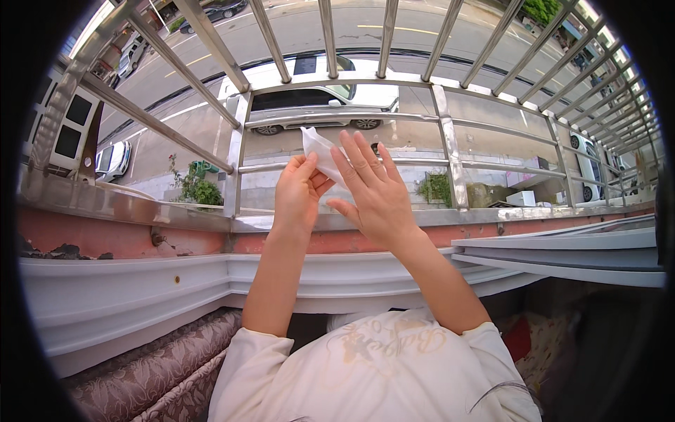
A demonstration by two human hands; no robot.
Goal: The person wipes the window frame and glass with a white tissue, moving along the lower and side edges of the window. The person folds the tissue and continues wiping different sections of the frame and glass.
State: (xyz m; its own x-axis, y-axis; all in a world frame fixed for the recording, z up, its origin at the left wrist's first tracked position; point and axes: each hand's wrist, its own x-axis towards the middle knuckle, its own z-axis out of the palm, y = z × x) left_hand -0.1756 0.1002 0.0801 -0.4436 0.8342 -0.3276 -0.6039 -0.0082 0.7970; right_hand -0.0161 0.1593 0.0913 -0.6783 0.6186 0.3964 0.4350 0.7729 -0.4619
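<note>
Both my arms reach out over the window sill toward the metal railing. My left hand (300, 188) is closed, pinching a thin white tissue (324, 154) between thumb and fingers. The tissue stands up above the left fingers and slants toward the right, with its lower part partly behind my right hand. My right hand (380, 190) is open, its fingers stretched upward and the back of the hand showing. Its fingertips overlap the tissue's right side; whether the palm touches it I cannot tell.
A stainless steel railing (450, 144) surrounds the window beyond a white window track (337, 274). Sliding window panes (562, 246) stand at the right. Below lies a street with a white car (316, 98) and green plants (199, 184). A patterned sofa (155, 373) sits at lower left.
</note>
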